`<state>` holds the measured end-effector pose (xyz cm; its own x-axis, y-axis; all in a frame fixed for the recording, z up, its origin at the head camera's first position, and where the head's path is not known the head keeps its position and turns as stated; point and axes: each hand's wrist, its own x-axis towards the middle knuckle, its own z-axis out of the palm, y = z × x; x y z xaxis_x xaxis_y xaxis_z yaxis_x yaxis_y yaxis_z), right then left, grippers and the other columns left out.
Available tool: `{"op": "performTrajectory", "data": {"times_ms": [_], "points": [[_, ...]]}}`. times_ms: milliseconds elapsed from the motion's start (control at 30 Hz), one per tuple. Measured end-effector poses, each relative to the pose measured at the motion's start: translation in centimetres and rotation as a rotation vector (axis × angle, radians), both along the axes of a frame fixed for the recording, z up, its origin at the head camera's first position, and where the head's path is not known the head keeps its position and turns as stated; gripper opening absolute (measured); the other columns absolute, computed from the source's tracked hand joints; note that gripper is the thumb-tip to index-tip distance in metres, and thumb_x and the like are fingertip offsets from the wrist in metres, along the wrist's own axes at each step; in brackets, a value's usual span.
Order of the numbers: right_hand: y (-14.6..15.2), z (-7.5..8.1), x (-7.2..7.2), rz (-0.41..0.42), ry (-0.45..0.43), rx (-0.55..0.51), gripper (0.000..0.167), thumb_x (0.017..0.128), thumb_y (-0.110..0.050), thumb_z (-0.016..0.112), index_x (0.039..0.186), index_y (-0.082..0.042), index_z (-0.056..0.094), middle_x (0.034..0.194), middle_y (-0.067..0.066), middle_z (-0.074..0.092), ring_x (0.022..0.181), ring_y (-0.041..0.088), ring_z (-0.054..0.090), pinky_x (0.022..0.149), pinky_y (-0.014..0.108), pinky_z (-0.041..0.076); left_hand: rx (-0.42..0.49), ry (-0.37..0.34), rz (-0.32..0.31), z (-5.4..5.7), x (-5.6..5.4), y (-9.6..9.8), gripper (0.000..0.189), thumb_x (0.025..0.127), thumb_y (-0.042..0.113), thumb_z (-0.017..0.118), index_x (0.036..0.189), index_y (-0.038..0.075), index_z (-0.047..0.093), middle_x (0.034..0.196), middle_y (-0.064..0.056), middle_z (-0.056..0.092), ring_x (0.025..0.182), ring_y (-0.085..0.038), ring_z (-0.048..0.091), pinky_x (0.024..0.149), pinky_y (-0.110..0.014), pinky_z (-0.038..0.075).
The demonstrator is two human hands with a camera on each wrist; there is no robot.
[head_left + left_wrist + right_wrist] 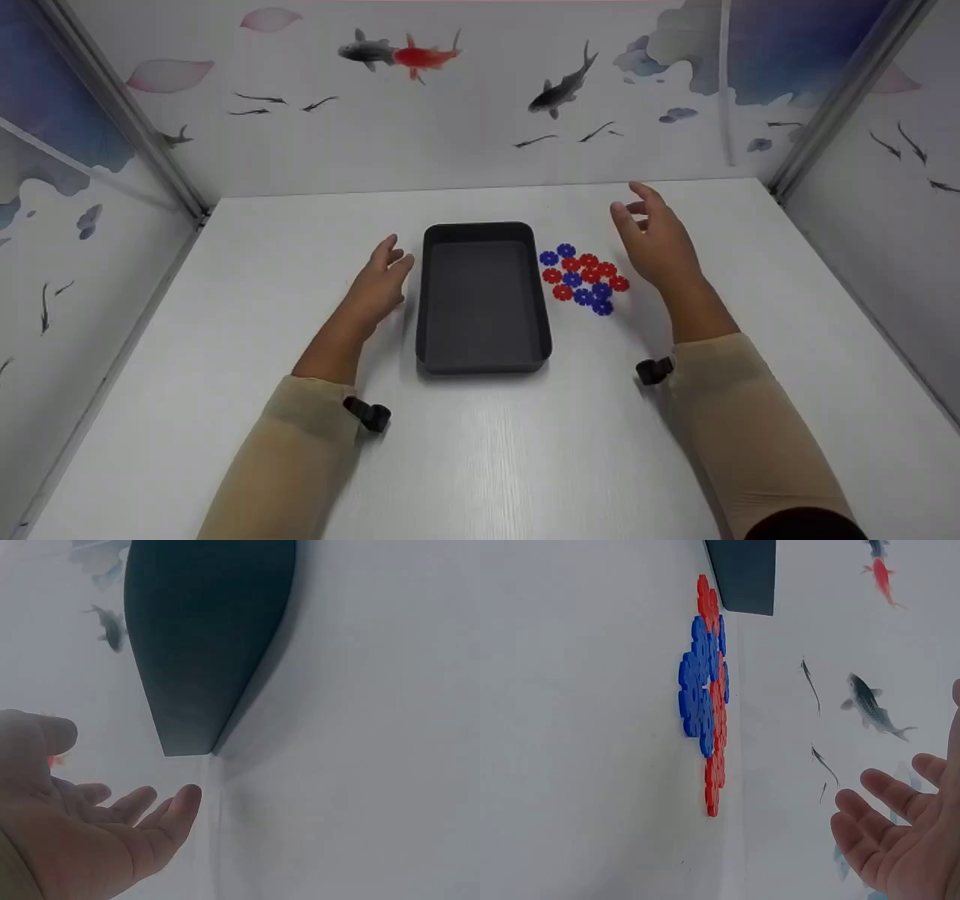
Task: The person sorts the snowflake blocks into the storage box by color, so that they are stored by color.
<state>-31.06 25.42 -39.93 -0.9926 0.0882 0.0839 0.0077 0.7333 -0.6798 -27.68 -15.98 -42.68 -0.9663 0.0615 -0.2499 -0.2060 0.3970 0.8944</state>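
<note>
A dark grey rectangular tray (484,307) lies on the white table, with nothing inside it. To its right, flat on the tabletop, is a loose cluster of red and blue flower-shaped discs (572,279), some overlapping; the right wrist view shows these discs (714,716) edge-on. My left hand (377,285) hovers left of the tray, fingers loosely bent, holding nothing. In the left wrist view that hand (97,817) is apart from the tray wall (210,645). Beyond the discs on the right, my right hand (660,238) is raised with relaxed fingers and holds nothing.
White panels printed with fish and petals enclose the table (487,450) at the back (480,135) and both sides. Metal posts (847,97) stand at the back corners. A small black camera (367,414) sits on the left cuff, another (654,370) on the right.
</note>
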Motion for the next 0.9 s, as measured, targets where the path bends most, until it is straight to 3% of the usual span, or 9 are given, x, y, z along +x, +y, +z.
{"op": "performTrajectory", "data": {"times_ms": [200, 467, 700, 900], "points": [[0.5, -0.5, -0.1, 0.000, -0.013, -0.123, 0.079, 0.104, -0.076, 0.034, 0.170, -0.033, 0.025, 0.162, 0.014, 0.050, 0.147, 0.037, 0.055, 0.118, 0.063, 0.048, 0.108, -0.065, -0.018, -0.5, 0.8, 0.3, 0.073, 0.111, 0.045, 0.047, 0.173, 0.028, 0.013, 0.175, -0.003, 0.032, 0.160, -0.031, 0.039, 0.118, -0.050, 0.051], [1.6, -3.1, -1.0, 0.055, -0.102, -0.347, 0.077, 0.105, -0.074, 0.040, 0.163, -0.025, 0.039, 0.154, 0.012, 0.059, 0.134, 0.033, 0.063, 0.112, 0.050, 0.054, 0.186, -0.126, -0.092, -1.4, 1.5, -0.6, 0.071, 0.111, 0.037, 0.049, 0.173, 0.027, 0.016, 0.174, -0.004, 0.034, 0.156, -0.032, 0.045, 0.120, -0.053, 0.049], [4.0, -4.5, -1.2, 0.078, -0.232, -0.356, 0.061, 0.104, -0.054, 0.063, 0.154, -0.020, 0.053, 0.142, 0.009, 0.066, 0.121, 0.026, 0.068, 0.097, 0.032, 0.060, 0.239, -0.155, -0.148, -1.9, 1.9, -1.0, 0.067, 0.112, 0.029, 0.050, 0.172, 0.026, 0.021, 0.175, -0.005, 0.032, 0.157, -0.030, 0.045, 0.119, -0.052, 0.050], [6.2, -5.3, -1.0, 0.130, -0.297, -0.368, 0.055, 0.105, -0.042, 0.067, 0.154, -0.020, 0.054, 0.141, 0.011, 0.065, 0.115, 0.022, 0.069, 0.093, 0.028, 0.061, 0.242, -0.146, -0.155, -2.3, 1.9, -0.7, 0.066, 0.110, 0.024, 0.052, 0.171, 0.025, 0.026, 0.174, -0.004, 0.033, 0.154, -0.030, 0.047, 0.116, -0.051, 0.052]]}}
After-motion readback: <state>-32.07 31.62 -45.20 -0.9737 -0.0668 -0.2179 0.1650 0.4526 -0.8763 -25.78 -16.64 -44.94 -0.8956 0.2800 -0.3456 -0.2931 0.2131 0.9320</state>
